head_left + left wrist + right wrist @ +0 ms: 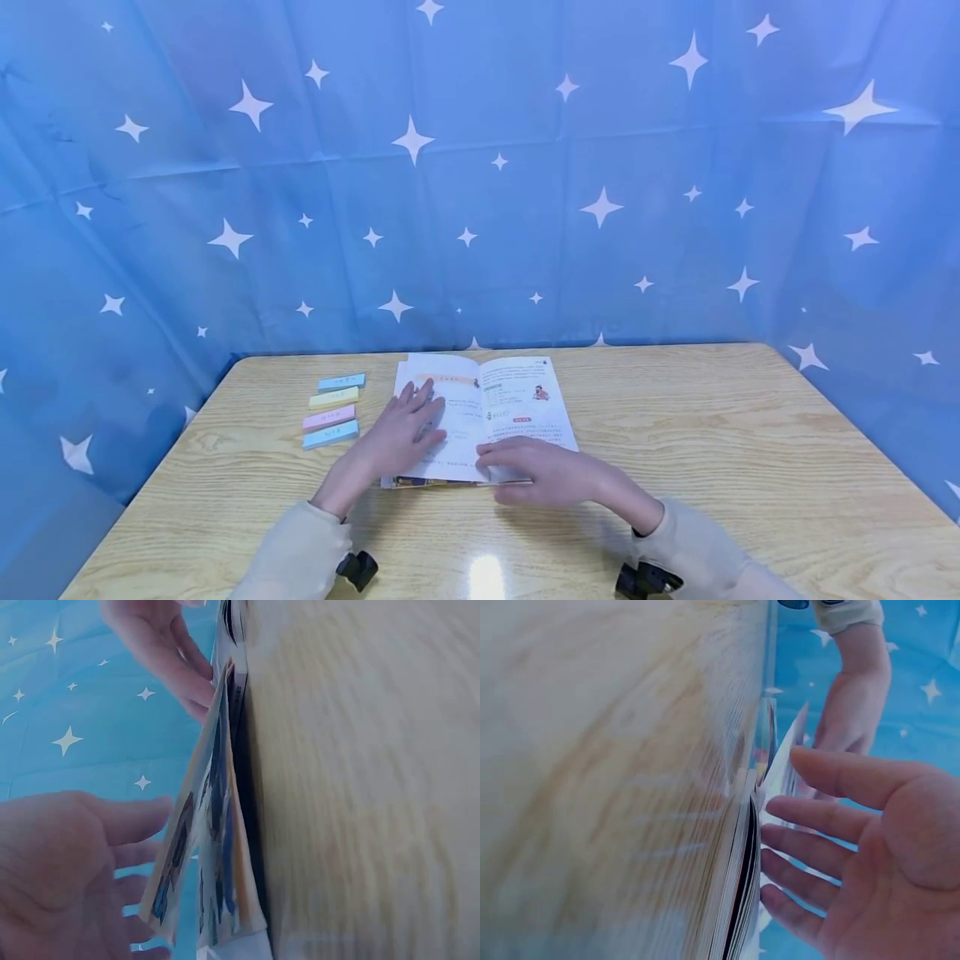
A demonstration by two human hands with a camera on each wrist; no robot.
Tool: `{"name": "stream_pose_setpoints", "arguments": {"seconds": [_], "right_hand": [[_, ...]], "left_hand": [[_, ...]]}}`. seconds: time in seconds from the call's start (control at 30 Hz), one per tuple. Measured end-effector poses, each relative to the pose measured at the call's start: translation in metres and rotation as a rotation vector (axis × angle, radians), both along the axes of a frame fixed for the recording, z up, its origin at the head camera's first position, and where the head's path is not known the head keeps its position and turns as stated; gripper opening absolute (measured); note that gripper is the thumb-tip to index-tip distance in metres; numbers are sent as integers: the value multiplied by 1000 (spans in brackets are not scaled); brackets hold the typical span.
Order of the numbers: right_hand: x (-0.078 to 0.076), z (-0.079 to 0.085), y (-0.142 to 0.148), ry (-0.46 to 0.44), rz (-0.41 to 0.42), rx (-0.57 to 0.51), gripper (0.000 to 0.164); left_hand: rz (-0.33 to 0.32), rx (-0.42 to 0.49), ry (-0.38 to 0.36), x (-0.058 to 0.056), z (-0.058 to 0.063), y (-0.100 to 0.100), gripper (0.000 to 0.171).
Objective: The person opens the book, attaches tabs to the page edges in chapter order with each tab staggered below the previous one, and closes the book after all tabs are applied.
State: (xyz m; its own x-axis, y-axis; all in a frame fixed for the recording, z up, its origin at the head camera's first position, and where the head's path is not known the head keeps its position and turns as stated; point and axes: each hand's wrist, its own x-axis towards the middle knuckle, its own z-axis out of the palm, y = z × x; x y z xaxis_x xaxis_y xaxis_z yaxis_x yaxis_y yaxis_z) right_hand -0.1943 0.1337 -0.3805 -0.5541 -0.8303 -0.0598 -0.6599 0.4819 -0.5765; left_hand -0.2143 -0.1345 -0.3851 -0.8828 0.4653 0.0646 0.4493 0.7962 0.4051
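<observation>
Fingers apart, a left hand (397, 437) is resting on the left of an open book (517, 398); a right hand (546, 473), fingers extended, is touching its lower right.

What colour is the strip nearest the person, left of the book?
The strip is light blue, clearest in the head view.

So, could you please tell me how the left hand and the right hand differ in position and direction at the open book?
The left hand is over the left page, while the right hand is by the lower edge of the right page. The left hand points mostly up the page; the right hand points leftward. Both hands are bare, palm down, and neither is wrapped round anything.
</observation>
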Motion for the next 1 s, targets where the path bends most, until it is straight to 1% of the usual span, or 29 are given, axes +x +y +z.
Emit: {"name": "stream_pose_setpoints", "arguments": {"seconds": [0.1, 0.2, 0.23, 0.4, 0.47, 0.67, 0.77, 0.9, 1.0], "right_hand": [[-1, 0, 0, 2, 10, 3, 45], [-2, -1, 0, 12, 23, 1, 45], [-3, -1, 0, 15, 26, -1, 45], [-5, -1, 0, 24, 37, -2, 43], [-6, -2, 0, 28, 38, -1, 43], [-9, -3, 3, 40, 30, -11, 44], [-13, -4, 1, 29, 23, -36, 44], [-21, -4, -2, 10, -28, -81, 42], [-31, -3, -6, 34, -72, -102, 41]], "left_hand": [[-53, -9, -44, 3, -1, -1, 54], [-74, -40, -77, 5, -2, -2, 55], [-76, -46, -91, 6, -2, -3, 54], [-65, -69, -220, 8, -2, -4, 55], [-59, -77, -255, 8, -2, -4, 56], [-51, -107, -287, 7, -3, -4, 59], [-45, -103, -310, 7, -4, -5, 60], [-48, -94, -317, 6, -4, -6, 60], [-49, -97, -313, 4, -3, -6, 60]]}}
